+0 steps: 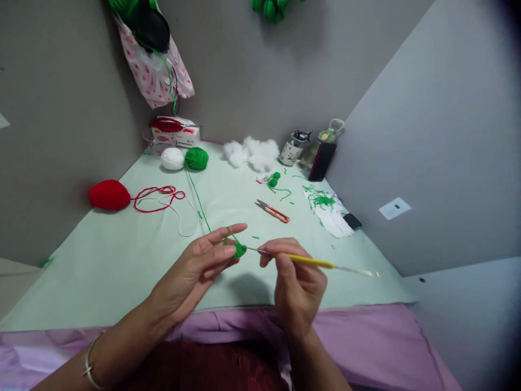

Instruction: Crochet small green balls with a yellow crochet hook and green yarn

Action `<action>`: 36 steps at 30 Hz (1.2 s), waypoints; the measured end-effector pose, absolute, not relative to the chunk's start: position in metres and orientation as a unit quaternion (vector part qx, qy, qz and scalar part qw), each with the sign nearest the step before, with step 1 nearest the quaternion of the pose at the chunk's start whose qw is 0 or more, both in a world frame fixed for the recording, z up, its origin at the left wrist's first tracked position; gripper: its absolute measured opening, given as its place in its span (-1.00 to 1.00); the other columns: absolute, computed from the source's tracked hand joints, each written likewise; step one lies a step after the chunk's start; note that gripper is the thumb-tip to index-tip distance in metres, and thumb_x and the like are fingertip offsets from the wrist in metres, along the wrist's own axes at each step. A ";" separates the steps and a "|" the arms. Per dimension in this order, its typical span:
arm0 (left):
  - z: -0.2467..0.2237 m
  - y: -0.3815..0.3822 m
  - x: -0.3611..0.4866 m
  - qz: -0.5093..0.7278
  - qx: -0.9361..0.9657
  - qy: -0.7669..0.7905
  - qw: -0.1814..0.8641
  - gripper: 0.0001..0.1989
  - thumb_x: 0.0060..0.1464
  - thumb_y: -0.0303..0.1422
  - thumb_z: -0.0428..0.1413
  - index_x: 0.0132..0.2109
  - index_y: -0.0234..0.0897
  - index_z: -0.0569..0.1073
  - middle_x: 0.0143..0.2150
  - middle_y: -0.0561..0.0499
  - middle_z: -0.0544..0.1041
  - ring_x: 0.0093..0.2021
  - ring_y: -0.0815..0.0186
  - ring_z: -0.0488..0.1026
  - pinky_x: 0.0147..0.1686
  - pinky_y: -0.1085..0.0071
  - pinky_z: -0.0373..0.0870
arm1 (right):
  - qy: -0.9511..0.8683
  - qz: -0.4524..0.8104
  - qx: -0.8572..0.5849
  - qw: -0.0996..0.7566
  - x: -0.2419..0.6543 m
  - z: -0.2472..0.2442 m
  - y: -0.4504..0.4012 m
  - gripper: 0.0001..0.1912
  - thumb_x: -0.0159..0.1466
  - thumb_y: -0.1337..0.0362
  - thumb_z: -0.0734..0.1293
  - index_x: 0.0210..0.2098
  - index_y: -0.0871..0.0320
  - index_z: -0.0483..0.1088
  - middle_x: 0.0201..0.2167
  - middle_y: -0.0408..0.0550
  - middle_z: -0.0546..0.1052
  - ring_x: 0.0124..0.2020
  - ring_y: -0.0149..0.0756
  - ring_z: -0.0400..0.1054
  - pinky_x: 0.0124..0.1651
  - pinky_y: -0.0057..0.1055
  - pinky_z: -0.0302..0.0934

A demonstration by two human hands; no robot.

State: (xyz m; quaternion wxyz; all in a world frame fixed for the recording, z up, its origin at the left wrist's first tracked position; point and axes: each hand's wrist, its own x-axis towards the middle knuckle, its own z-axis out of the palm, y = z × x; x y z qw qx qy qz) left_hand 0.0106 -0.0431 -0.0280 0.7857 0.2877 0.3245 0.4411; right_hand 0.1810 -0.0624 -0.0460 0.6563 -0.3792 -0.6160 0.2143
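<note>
My left hand (203,266) pinches a small green crochet piece (239,250) between thumb and fingers, its index finger stretched out with green yarn over it. From there the yarn runs back across the table to a green yarn ball (197,158). My right hand (299,282) grips a crochet hook (311,261) with a yellow handle, held like a pen. The hook's thin metal tip reaches the right side of the green piece; whether it sits inside a stitch is too small to tell. Both hands are above the near part of the table.
Thread snips (272,210) lie beyond my hands. White (172,159) and red yarn balls (109,195) stand at the left, white stuffing (252,153) at the back. A pen cup (291,151), a bottle (325,136), a phone (322,162) and green scraps on tissue (337,224) are right.
</note>
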 end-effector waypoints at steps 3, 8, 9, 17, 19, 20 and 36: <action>-0.026 -0.044 0.012 0.464 0.344 0.331 0.746 -0.56 0.05 -0.32 0.44 0.11 -0.13 0.68 -0.21 0.03 0.58 -0.20 0.34 0.43 -0.06 0.44 0.36 | -0.587 0.297 -0.360 0.661 0.177 -0.039 -0.058 -0.80 0.46 0.32 0.31 -0.21 0.06 0.61 -0.33 -0.08 0.59 -0.36 -0.33 0.46 -0.32 -0.35 0.40; -0.029 -0.048 0.018 0.504 0.389 0.364 0.680 -0.55 0.08 -0.29 0.44 0.14 -0.06 0.66 -0.24 0.08 0.55 -0.22 0.36 0.41 -0.11 0.47 0.34 | -0.655 0.188 -0.389 0.620 0.171 -0.041 -0.061 -0.77 0.44 0.40 0.32 -0.10 0.02 0.62 -0.29 -0.06 0.64 -0.31 -0.30 0.51 -0.30 -0.35 0.45; -0.029 -0.049 0.018 0.509 0.375 0.361 0.686 -0.52 0.06 -0.27 0.45 0.15 -0.07 0.65 -0.24 0.07 0.56 -0.23 0.36 0.42 -0.11 0.47 0.34 | -0.682 0.138 -0.386 0.606 0.171 -0.043 -0.063 -0.74 0.42 0.42 0.34 -0.05 -0.02 0.61 -0.25 -0.05 0.65 -0.26 -0.27 0.54 -0.26 -0.33 0.48; -0.024 -0.043 0.014 0.454 0.260 0.311 0.794 -0.66 0.03 -0.34 0.45 -0.01 -0.21 0.73 -0.47 0.20 0.34 -0.54 0.54 0.03 -0.07 0.42 0.42 | -0.608 0.220 -0.372 0.666 0.178 -0.041 -0.061 -0.75 0.44 0.41 0.31 -0.13 0.00 0.62 -0.36 -0.10 0.59 -0.34 -0.30 0.47 -0.30 -0.33 0.40; -0.025 -0.044 0.014 0.473 0.310 0.323 0.759 -0.64 0.02 -0.33 0.45 0.01 -0.14 0.72 -0.33 0.11 0.48 -0.44 0.48 0.19 -0.22 0.50 0.35 | -0.588 0.290 -0.356 0.666 0.176 -0.039 -0.058 -0.80 0.45 0.34 0.33 -0.19 0.01 0.63 -0.37 -0.10 0.60 -0.34 -0.30 0.47 -0.29 -0.34 0.39; -0.025 -0.045 0.015 0.476 0.337 0.329 0.742 -0.63 0.03 -0.32 0.45 0.03 -0.10 0.72 -0.28 0.08 0.51 -0.39 0.44 0.25 -0.28 0.52 0.31 | -0.588 0.307 -0.353 0.659 0.175 -0.039 -0.057 -0.81 0.44 0.32 0.35 -0.19 0.01 0.64 -0.33 -0.09 0.62 -0.30 -0.29 0.49 -0.26 -0.34 0.40; -0.024 -0.046 0.003 0.475 0.431 0.378 0.668 -0.63 0.10 -0.29 0.38 0.08 -0.06 0.69 -0.21 0.02 0.49 -0.12 0.23 0.39 -0.03 0.34 0.32 | -0.563 0.380 -0.363 0.638 0.177 -0.032 -0.057 -0.78 0.49 0.28 0.27 -0.20 0.09 0.55 -0.32 -0.09 0.63 -0.41 -0.39 0.50 -0.29 -0.40 0.44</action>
